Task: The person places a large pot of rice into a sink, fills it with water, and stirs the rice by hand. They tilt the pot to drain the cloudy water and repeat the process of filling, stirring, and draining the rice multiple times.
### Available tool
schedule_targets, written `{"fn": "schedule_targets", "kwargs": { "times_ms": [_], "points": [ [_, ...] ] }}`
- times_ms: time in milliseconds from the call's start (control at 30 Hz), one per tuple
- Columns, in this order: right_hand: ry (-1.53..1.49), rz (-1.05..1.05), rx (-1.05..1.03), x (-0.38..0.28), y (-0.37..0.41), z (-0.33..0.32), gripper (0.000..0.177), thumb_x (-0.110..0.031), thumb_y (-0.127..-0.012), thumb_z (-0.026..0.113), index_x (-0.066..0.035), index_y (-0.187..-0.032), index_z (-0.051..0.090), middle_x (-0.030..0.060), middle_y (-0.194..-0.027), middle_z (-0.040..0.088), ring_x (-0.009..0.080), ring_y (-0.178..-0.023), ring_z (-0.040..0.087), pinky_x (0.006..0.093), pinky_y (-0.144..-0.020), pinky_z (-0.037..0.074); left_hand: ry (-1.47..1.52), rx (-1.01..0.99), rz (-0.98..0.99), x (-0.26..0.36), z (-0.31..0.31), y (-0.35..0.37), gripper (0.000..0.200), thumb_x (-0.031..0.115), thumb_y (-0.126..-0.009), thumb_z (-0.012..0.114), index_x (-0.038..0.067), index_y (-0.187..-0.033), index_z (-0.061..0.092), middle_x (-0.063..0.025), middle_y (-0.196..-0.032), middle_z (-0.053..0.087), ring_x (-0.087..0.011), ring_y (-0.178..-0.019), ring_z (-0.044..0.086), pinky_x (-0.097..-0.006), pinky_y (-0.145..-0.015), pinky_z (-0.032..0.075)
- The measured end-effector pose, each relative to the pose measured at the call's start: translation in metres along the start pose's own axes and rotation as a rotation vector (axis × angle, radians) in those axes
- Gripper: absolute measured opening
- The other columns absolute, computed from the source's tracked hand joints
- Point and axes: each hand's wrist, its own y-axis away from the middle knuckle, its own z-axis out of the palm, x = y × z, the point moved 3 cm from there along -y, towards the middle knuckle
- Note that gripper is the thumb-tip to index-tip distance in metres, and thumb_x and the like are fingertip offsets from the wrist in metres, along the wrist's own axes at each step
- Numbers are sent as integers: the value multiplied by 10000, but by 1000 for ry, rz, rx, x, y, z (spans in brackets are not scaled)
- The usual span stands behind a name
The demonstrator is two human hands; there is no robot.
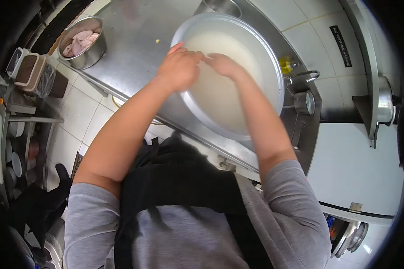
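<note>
A large round metal basin point(277, 96) holds cloudy whitish liquid point(220, 105) and stands on the steel counter. My left hand point(180, 68) is at the basin's left rim with its fingers curled; what they hold, if anything, is hidden. Over the liquid, my right hand point(221, 65) reaches toward the left one, and their fingertips meet or nearly meet. Motion blur smears the right hand's fingers, so their grip cannot be made out.
A steel pot point(90, 49) with pale raw meat point(81, 42) sits at the counter's left end. Right of the basin are a tap point(307, 76), a yellow bottle point(286, 66) and a small saucepan point(304, 103). Another metal pot point(222, 6) stands behind. Lidded bins point(31, 69) are at left.
</note>
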Motion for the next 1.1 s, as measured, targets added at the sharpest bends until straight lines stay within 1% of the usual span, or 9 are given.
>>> {"fn": "schedule_targets", "kwargs": {
  "times_ms": [33, 133, 200, 267, 400, 567, 900, 1033, 1100],
  "points": [
    [79, -250, 135, 31, -46, 25, 468, -346, -899, 556, 34, -1167, 617, 211, -1150, 642, 325, -1056, 614, 395, -902, 473, 32, 24, -3, 0, 0, -1, 253, 96, -824, 483, 108, -1040, 615, -65, -963, 659, -235, -1036, 588, -429, -1131, 254],
    [245, -362, -14, -36, -29, 30, 385, -271, -872, 574, -30, -1165, 640, 197, -1163, 635, 332, -1048, 609, 391, -912, 466, -62, -8, -19, 1, -1, -3, 192, 89, -820, 489, 97, -977, 600, -73, -899, 647, -249, -982, 600, -435, -1113, 277],
    [284, -243, -136, -39, -30, 29, 394, -288, -889, 547, -74, -1212, 621, 159, -1204, 632, 303, -1102, 592, 368, -938, 449, -37, 0, -18, 4, -3, -4, 172, 88, -826, 488, 95, -959, 597, -76, -868, 641, -256, -959, 601, -438, -1107, 285],
    [-196, -112, -195, -24, -4, -5, 491, -403, -917, 517, -95, -1296, 566, 130, -1330, 558, 294, -1188, 538, 396, -977, 422, -10, 1, -23, 4, -5, -2, 153, 86, -831, 487, 92, -940, 594, -78, -837, 634, -263, -937, 603, -440, -1101, 294],
    [-333, 369, -179, 42, 87, -79, 771, -702, -903, 336, -147, -1430, 427, 136, -1456, 415, 349, -1252, 463, 497, -999, 391, -5, 17, -24, 4, -4, -2, 150, 84, -844, 485, 94, -940, 600, -72, -791, 624, -268, -899, 605, -437, -1098, 301],
    [-543, 680, -195, 109, 119, -65, 1070, -857, -799, 214, -44, -1494, 239, 208, -1505, 294, 377, -1257, 445, 512, -1030, 350, -7, 57, -23, 4, -2, 0, 150, 85, -847, 488, 96, -943, 602, -63, -772, 617, -258, -888, 608, -433, -1097, 306],
    [-494, 651, -187, 94, 127, -47, 1096, -865, -791, 196, -23, -1492, 223, 222, -1502, 288, 395, -1273, 423, 530, -1076, 297, -2, 44, -13, 3, -2, 0, 160, 83, -847, 486, 106, -953, 604, -41, -776, 619, -239, -891, 611, -423, -1094, 311],
    [-224, 385, -345, 24, 163, -18, 938, -790, -861, 232, -72, -1446, 376, 167, -1445, 420, 332, -1278, 445, 449, -1060, 356, 14, 39, -26, 2, -3, 0, 156, 73, -839, 498, 107, -947, 606, -40, -783, 621, -241, -894, 610, -424, -1094, 310],
    [-1, 85, -430, 14, 171, 15, 851, -727, -909, 239, -76, -1433, 399, 146, -1430, 447, 291, -1256, 478, 412, -1012, 414, 11, 66, -23, 3, -3, 0, 154, 71, -835, 504, 106, -943, 607, -39, -783, 622, -239, -893, 611, -423, -1094, 311]
  ]
}}
